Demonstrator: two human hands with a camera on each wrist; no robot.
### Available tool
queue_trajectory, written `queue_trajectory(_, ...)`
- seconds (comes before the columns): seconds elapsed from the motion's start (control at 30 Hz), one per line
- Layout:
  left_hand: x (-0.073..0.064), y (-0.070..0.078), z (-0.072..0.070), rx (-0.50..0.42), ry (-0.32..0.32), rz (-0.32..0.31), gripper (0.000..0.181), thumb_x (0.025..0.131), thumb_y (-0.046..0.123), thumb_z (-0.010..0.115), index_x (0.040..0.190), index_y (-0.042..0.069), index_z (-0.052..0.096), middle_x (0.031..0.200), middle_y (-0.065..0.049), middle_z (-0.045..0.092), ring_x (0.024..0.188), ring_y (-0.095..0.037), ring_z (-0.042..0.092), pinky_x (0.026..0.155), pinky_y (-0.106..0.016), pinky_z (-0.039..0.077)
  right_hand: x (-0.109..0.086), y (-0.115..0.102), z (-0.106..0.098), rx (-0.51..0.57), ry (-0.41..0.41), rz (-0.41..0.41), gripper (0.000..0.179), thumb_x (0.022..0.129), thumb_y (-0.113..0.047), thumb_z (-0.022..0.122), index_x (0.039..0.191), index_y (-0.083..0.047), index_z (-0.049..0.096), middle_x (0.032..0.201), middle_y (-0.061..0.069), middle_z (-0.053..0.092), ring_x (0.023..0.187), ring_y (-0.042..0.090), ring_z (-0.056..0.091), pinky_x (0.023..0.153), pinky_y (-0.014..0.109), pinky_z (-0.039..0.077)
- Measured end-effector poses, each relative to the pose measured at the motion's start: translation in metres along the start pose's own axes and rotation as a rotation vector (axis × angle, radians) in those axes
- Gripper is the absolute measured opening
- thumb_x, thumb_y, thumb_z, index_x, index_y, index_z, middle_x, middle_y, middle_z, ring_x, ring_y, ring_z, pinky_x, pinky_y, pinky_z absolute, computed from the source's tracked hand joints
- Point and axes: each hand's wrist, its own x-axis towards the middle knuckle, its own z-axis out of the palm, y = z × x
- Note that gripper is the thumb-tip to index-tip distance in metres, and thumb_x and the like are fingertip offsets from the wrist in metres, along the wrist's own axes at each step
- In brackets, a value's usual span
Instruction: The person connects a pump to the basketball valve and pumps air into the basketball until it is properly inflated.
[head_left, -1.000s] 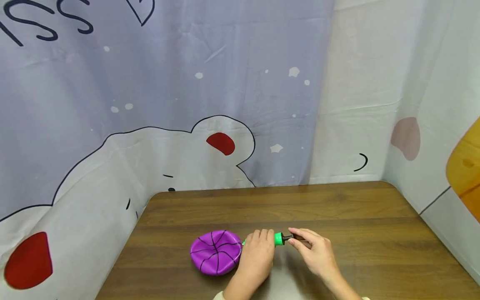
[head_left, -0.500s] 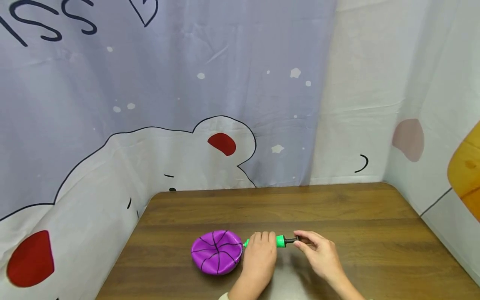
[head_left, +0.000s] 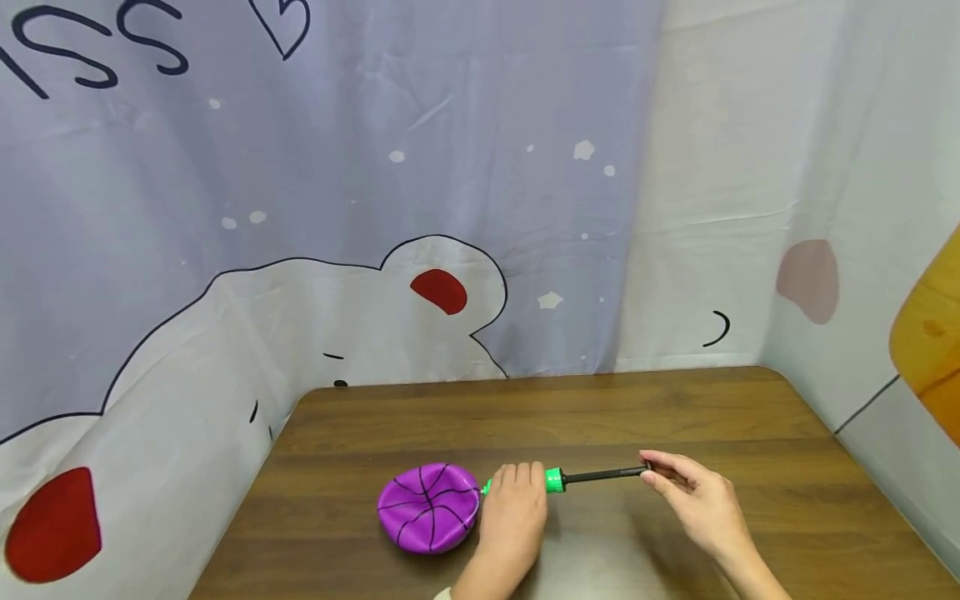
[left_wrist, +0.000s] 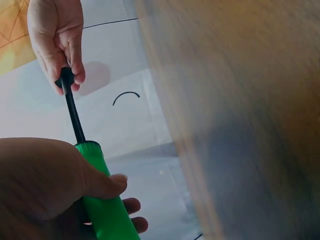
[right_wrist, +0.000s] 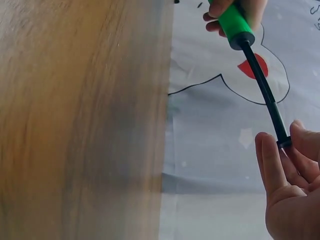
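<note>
A small green hand pump (left_wrist: 107, 215) with a black plunger rod (head_left: 603, 475) lies level above the table in the head view. My left hand (head_left: 513, 512) grips its green barrel, the fingers wrapped over it. The thumb and fingers of my right hand (head_left: 697, 500) pinch the black end cap (right_wrist: 284, 142) of the rod, which is drawn far out of the barrel. At the pump's left end sits a purple ball (head_left: 429, 510) with black lines, partly deflated and dented. The green nozzle (head_left: 486, 487) meets the ball's right side; the exact joint is too small to tell.
The brown wooden table (head_left: 360, 425) extends around both hands. Behind and beside it hangs a printed cloth (head_left: 555, 208) with cartoon figures, close to the table's back and side edges.
My right hand has moved to the right, pulling the plunger rod from nearly in to far out. The left hand stays on the barrel and the ball keeps its place and shape.
</note>
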Motion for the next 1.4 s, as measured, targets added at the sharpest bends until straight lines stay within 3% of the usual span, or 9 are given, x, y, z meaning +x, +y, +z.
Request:
queue_trajectory(0.47,0.0,0.006,0.003,0.009,0.023,-0.004,0.033,0.075,0.012,0.075,0.103,0.008,0.059,0.089,-0.002,0.062,0.085,-0.019,0.06,0.087,-0.034,0.056,-0.001,-0.008,0.04,0.092,0.043,-0.103,0.026,0.086,-0.003,0.078,0.111,-0.004,0.076,0.102,0.009,0.076,0.089,-0.003,0.067,0.075,0.011,0.056)
queue_trajectory(0.9,0.0,0.009,0.001,0.036,0.01,0.006,0.03,0.081,0.021,0.075,0.106,0.011,0.061,0.09,0.0,0.063,0.088,-0.018,0.063,0.089,-0.035,0.056,-0.002,-0.017,0.079,0.18,-0.013,-0.088,0.026,0.081,0.002,0.079,0.107,-0.002,0.076,0.1,0.011,0.075,0.086,0.002,0.069,0.075,0.02,0.061)
queue_trajectory(1.17,-0.001,0.008,0.002,-0.029,-0.023,-0.046,0.033,0.088,0.015,0.07,0.12,0.013,0.061,0.114,-0.002,0.071,0.106,-0.019,0.067,0.104,-0.042,0.052,0.001,-0.023,0.071,0.122,-0.04,-0.002,0.026,0.082,-0.004,0.081,0.108,-0.008,0.077,0.101,0.005,0.077,0.087,0.004,0.071,0.076,0.02,0.06)
queue_trajectory(1.27,-0.001,0.007,0.003,-0.029,-0.005,-0.06,0.031,0.09,0.014,0.065,0.12,0.012,0.061,0.121,-0.004,0.07,0.112,-0.021,0.066,0.105,-0.042,0.051,0.003,-0.023,0.06,0.083,-0.043,0.037,0.026,0.084,-0.01,0.08,0.111,-0.01,0.077,0.102,0.006,0.077,0.088,0.004,0.071,0.076,0.018,0.059)
queue_trajectory(1.4,0.0,0.004,0.006,-0.006,0.067,-0.062,0.028,0.09,0.012,0.06,0.118,0.011,0.063,0.121,-0.004,0.071,0.113,-0.022,0.067,0.104,-0.038,0.052,0.007,-0.02,0.034,0.01,-0.051,0.081,0.029,0.09,-0.022,0.077,0.117,-0.011,0.075,0.105,0.004,0.077,0.091,0.002,0.071,0.078,0.017,0.057)
